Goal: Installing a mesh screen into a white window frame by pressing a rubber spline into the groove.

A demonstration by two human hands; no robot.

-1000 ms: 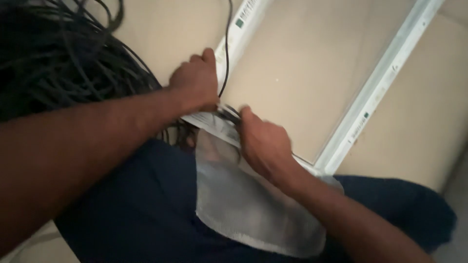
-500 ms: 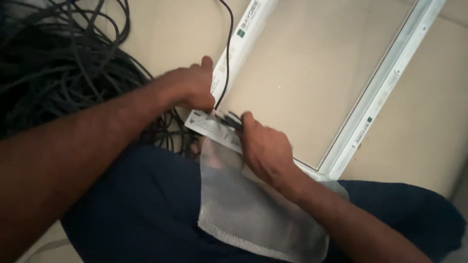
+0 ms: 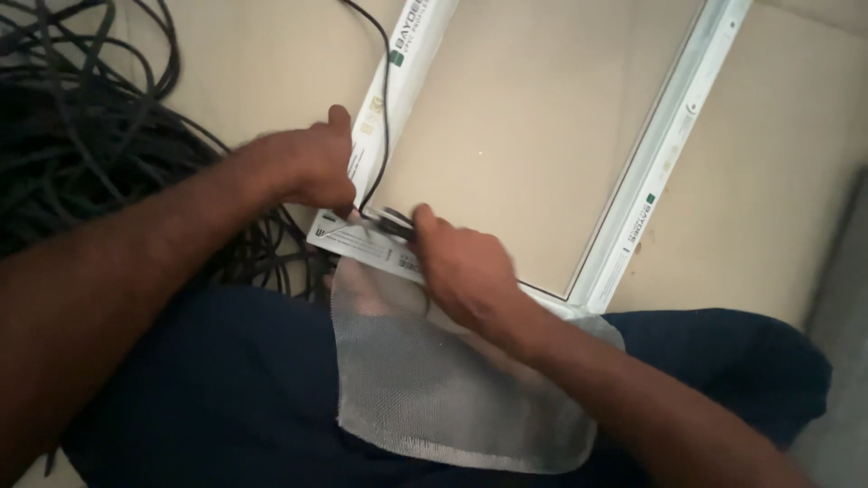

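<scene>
A white window-screen frame (image 3: 665, 163) lies on the beige floor, its near corner resting over my lap. My left hand (image 3: 307, 167) presses on the frame's left rail near that corner, where a thin black cord (image 3: 387, 99) runs along the rail. My right hand (image 3: 457, 271) is closed around a small dark roller tool (image 3: 393, 220) at the corner, pushing the cord against the frame. A piece of grey mesh (image 3: 434, 380) hangs from the near rail over my dark blue trousers.
A large tangle of black cord (image 3: 81, 154) is piled on the floor at the left. Beige floor (image 3: 796, 181) shows inside the frame and to the right of it. A grey edge runs along the far right.
Both hands have shifted a little up along the frame corner. The view has tilted, showing more of the frame's right rail and the mesh.
</scene>
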